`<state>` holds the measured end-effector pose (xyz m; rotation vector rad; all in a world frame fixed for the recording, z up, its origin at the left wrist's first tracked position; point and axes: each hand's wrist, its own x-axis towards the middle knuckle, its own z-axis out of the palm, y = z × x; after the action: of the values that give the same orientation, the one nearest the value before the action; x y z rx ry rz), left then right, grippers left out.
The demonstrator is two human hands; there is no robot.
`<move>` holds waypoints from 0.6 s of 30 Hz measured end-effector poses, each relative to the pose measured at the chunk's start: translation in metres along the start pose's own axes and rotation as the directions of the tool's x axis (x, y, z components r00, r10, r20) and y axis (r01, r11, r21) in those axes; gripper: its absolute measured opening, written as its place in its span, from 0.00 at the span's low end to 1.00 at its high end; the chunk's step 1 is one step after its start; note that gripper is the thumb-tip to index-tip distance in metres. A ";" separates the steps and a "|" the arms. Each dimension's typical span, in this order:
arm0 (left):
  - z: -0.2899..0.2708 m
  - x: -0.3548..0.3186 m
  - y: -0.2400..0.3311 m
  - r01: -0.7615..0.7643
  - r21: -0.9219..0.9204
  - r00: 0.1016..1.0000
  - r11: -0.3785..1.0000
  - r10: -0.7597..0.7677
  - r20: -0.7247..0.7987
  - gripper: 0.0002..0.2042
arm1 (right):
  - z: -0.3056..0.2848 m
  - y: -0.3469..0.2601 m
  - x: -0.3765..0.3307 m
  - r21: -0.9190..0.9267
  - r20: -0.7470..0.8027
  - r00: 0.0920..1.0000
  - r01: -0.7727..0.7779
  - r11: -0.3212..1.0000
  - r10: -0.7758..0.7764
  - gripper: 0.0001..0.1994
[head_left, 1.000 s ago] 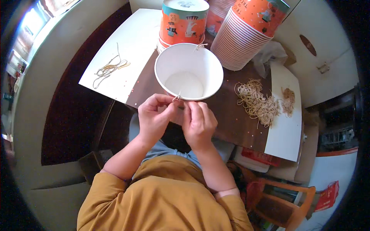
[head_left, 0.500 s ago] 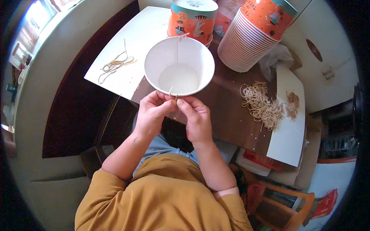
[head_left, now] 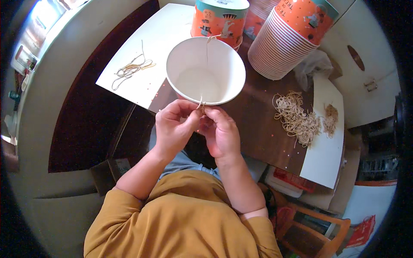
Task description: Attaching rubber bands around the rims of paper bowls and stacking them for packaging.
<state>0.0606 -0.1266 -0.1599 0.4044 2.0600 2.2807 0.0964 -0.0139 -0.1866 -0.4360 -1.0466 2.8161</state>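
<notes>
A paper bucket point(head_left: 205, 71), white inside, stands tilted toward me at the table's near edge. A thin beige cord point(head_left: 212, 38) is knotted at its far rim, with a strand hanging down inside. At the near rim, both hands pinch the cord where it passes over the edge. My left hand point(head_left: 174, 124) has thumb and forefinger closed on it, just below the rim. Close beside it, my right hand point(head_left: 223, 131) pinches the same spot from the right. The fingertips partly hide the cord there.
Behind stand an orange and teal bucket point(head_left: 219, 21) upside down and a tall leaning stack of buckets point(head_left: 282, 47). Tangled cord point(head_left: 297, 120) lies at right, a smaller bundle point(head_left: 330, 120) beyond it. Loose cords point(head_left: 131, 69) lie on the white board at left.
The bucket sits slightly further right in view and has turned a little. My hands stay at the near rim, and the fingers have shifted their pinch on the cord.
</notes>
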 end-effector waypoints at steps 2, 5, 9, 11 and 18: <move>0.000 -0.001 0.000 -0.046 0.060 0.999 0.997 0.044 0.032 0.04 | 0.000 0.000 0.000 0.025 -0.002 1.000 -0.027 0.999 0.027 0.07; -0.006 0.003 -0.007 -0.241 0.243 0.971 0.940 0.237 0.044 0.04 | 0.006 -0.002 -0.003 0.021 -0.071 0.997 -0.022 1.000 0.023 0.07; -0.006 0.005 -0.005 -0.481 0.449 0.869 0.753 0.478 0.130 0.07 | 0.005 -0.004 -0.006 -0.102 -0.088 0.995 0.035 0.994 -0.045 0.05; -0.008 0.007 -0.007 -0.516 0.449 0.849 0.729 0.506 0.153 0.08 | 0.007 -0.005 -0.007 -0.120 -0.085 0.993 0.077 0.990 -0.087 0.05; -0.008 0.012 0.000 -0.610 0.504 0.782 0.611 0.566 0.260 0.07 | 0.012 -0.004 -0.007 -0.367 -0.106 0.959 0.209 0.906 -0.264 0.07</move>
<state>0.0468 -0.1321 -0.1586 1.3718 2.8641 1.7343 0.0996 -0.0197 -0.1738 -0.5079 -1.4656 2.3442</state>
